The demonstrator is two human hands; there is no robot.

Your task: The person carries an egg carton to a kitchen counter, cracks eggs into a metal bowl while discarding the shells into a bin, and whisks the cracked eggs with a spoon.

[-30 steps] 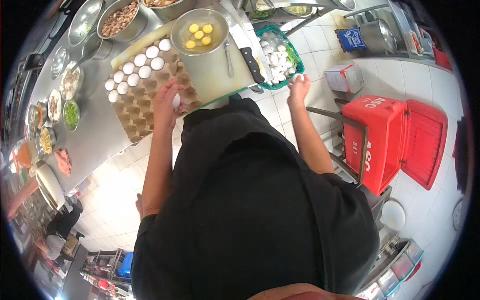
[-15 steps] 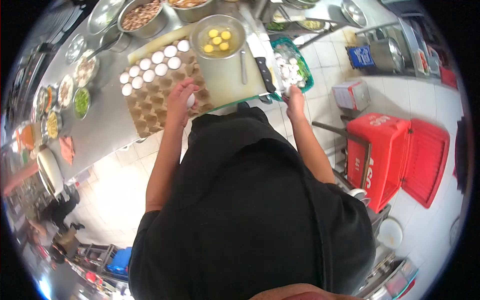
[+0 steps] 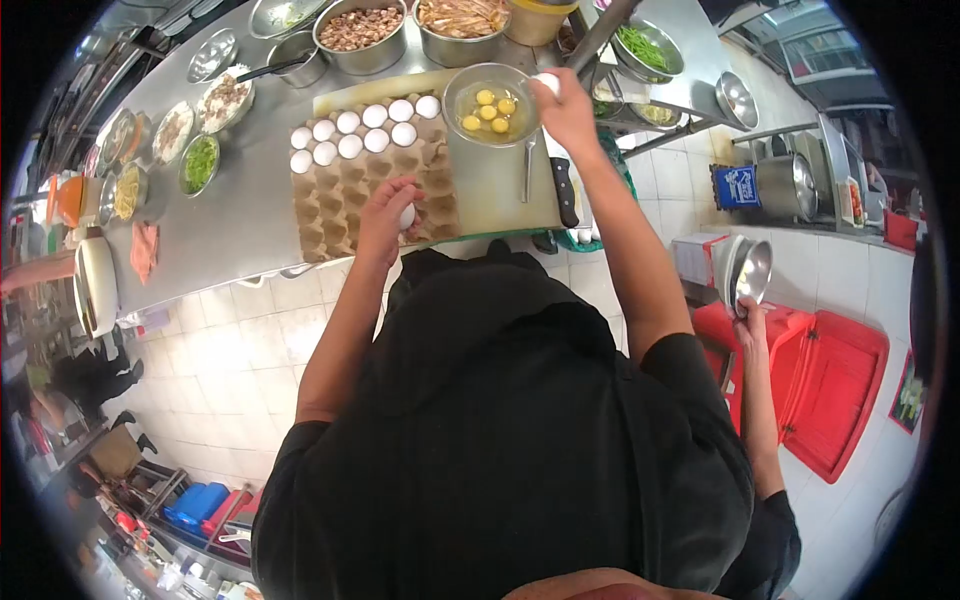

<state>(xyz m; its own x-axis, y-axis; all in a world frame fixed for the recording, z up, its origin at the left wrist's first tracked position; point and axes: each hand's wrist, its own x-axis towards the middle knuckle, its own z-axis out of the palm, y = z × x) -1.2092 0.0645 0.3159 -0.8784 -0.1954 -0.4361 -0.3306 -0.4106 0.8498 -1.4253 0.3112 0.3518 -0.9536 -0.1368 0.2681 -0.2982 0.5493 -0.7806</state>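
My left hand [image 3: 382,222] curls its fingers round a white egg [image 3: 407,216], above the front part of the cardboard egg tray [image 3: 325,212]. Several whole white eggs [image 3: 350,146] sit in the tray's back rows. My right hand [image 3: 570,108] grips another white egg [image 3: 547,83] at the right rim of a metal bowl [image 3: 455,128]. Several yolks [image 3: 487,97] in clear egg white lie inside that bowl. Just below the bowl, a slim metal utensil [image 3: 528,172] and a black-handled knife [image 3: 563,190] rest on the cutting board [image 3: 485,200].
Pots of chopped meat [image 3: 360,40] and cooked strips [image 3: 462,18] stand behind. Bowls of greens [image 3: 199,165] and other food line the left. Another person's hand [image 3: 752,322] holds metal bowls [image 3: 750,272] at the right, over an open red cooler [image 3: 835,395]. My forearm mostly hides a green basket with shells [image 3: 585,236].
My right hand has moved from the green basket up to the bowl's rim, now with an egg. My left hand keeps its egg. Another person's arm with metal bowls has appeared at right.
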